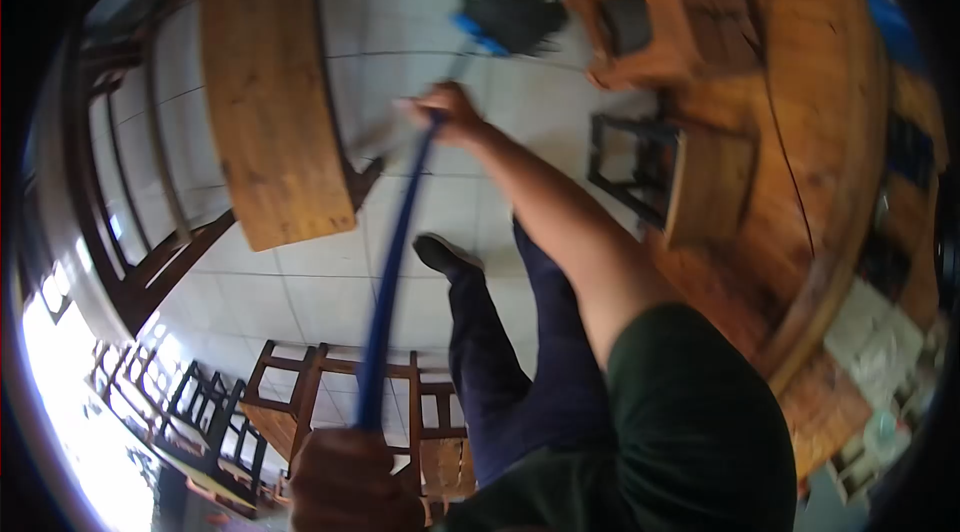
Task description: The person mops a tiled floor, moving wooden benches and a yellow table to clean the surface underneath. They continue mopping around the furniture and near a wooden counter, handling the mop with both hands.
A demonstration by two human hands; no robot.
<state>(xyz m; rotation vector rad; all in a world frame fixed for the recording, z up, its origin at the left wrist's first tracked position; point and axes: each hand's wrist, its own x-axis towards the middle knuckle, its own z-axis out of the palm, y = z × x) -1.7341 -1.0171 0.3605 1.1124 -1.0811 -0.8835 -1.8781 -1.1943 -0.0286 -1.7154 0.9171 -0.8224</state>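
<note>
A mop runs up the middle of the view, its blue handle (388,292) slanting from the bottom toward the far floor. Its dark strand head (515,12) lies on the tiles beneath a blue clamp. My right hand (450,115) is closed around the handle partway along, with that arm stretched forward. Low in the view, my left hand (345,482) is wrapped round the handle's near end. Both hands look somewhat blurred.
A long wooden bench (270,92) stands left of the handle. To the right are an orange-brown plastic stool (690,17), a small wooden stool (710,187) and a large wooden table (820,112). Wooden chairs (330,362) stand below. My shoe (445,257) rests on the white tiles.
</note>
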